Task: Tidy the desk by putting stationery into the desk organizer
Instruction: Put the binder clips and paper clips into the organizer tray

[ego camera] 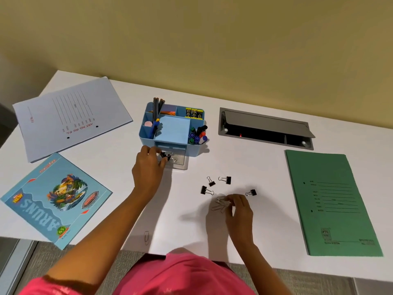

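The blue organizer [172, 128] stands near the middle of the counter [244, 162], and most of it is already filled: pencils [158, 105] upright at the back left, markers [198, 134] at the front right, small yellow-edged boxes at the back right. Its clear drawer [177, 161] is pulled out at the front. The left hand [148, 165] holds a few black binder clips [167, 155] right over that drawer, fingers curled round them. The right hand [238, 207] pinches at a small heap of paper clips [219, 204] nearer the person.

By my reading the task is well along, with only small items left: four loose clips [225, 179] lie between the organizer and the right hand, and a single paper clip [146, 237] lies apart near the front edge.

The counter is white. On it lie a white folder [70, 118] at the far left, a blue booklet [57, 199] below it, and a green folder [331, 203] at the right. A grey cable hatch [265, 128] stands open beside the organizer. A plain yellowish wall [191, 39] rises behind.
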A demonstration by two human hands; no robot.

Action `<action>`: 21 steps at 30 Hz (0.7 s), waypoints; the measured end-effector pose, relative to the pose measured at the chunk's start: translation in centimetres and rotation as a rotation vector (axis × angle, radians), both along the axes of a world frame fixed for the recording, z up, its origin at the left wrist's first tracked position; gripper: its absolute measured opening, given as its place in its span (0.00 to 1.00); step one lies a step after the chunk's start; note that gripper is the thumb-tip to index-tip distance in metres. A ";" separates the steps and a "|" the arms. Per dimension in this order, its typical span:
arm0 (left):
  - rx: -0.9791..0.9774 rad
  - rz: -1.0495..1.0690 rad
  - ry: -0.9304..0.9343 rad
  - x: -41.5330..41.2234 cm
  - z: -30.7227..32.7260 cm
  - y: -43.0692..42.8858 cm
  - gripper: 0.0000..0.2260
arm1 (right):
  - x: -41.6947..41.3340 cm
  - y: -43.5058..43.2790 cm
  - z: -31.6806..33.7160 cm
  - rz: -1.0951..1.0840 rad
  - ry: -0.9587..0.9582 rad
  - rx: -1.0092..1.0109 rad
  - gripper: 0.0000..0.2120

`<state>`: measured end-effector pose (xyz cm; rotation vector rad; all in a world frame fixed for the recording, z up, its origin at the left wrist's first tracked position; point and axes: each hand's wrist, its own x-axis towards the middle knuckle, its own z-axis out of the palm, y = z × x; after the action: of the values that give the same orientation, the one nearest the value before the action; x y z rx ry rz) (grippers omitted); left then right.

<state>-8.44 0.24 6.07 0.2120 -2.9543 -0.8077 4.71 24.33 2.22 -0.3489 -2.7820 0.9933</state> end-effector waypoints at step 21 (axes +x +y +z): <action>1.330 0.632 -0.480 0.6 0.8 -0.8 0.10 | -5.1 -4.0 -2.3 0.328 -0.081 0.180 0.13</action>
<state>-7.87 -0.60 6.88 1.3995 -1.8021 -2.5761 -0.42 20.37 -0.09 0.0973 -3.0375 0.7919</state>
